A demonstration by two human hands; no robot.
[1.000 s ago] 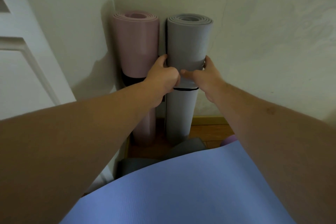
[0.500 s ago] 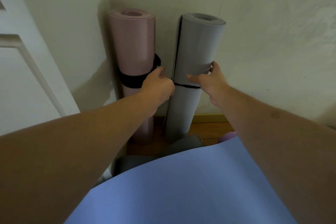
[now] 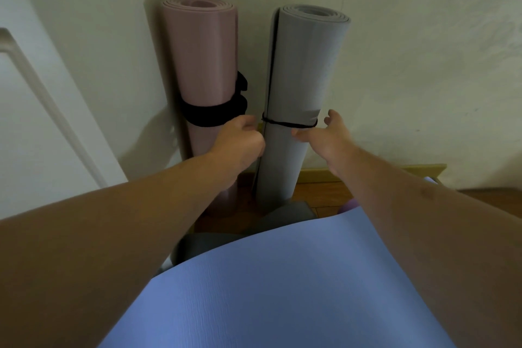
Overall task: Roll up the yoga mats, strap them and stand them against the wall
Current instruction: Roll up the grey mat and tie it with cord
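Standing step just about finished for the rolled grey foam yoga mat (image 3: 299, 87): upright on the wood floor (image 3: 319, 192), far end against the cream plaster wall (image 3: 423, 51), just right of the rolled pink foam mat (image 3: 202, 65) in the corner. Long axis near vertical, top leaning slightly right, spiral end facing up, loose edge running down the left side. Thin black cord (image 3: 288, 123) cinched round the middle; wide black strap (image 3: 209, 113) round the pink roll.

Left hand (image 3: 238, 144) curled into a loose fist at the grey roll's left edge, touching or nearly so; whether anything is pinched inside cannot be told. Right hand (image 3: 324, 135) spread open, fingers apart, just right of the cord, gripping nothing.

Likely next: letting go fully, checking that the grey roll stays put, then turning to the flat blue textured mat (image 3: 282, 291) lying unrolled in the near foreground. Needs rolling tight from one end, strapping, then standing beside the other two. Dark grey object (image 3: 285, 215) at the foot of the rolls, identity unclear.
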